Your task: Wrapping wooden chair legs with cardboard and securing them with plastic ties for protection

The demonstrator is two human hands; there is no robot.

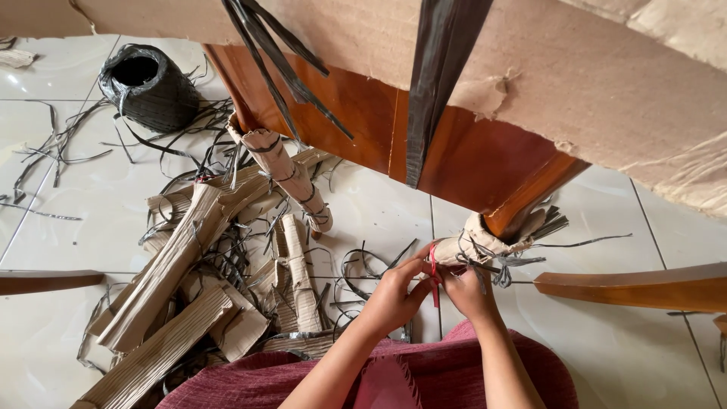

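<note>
Directly ahead of both hands, the cardboard-wrapped chair leg (485,241) is angled up and right. A red tool (433,271) is pinched in the left hand (394,297); the wrapping's end is gripped by the right hand (468,291).

Two hands (left (394,295), right (468,291)) at lower centre. One red cutter (434,269) between them. Two wrapped chair legs: one (286,173) upper centre-left, one (485,244) at centre. One black strap spool (149,87) upper left. One heap of cardboard scraps (189,288) lower left (pieces too tangled to count). Two bare wood rails: left edge (45,282), right edge (644,288).
</note>
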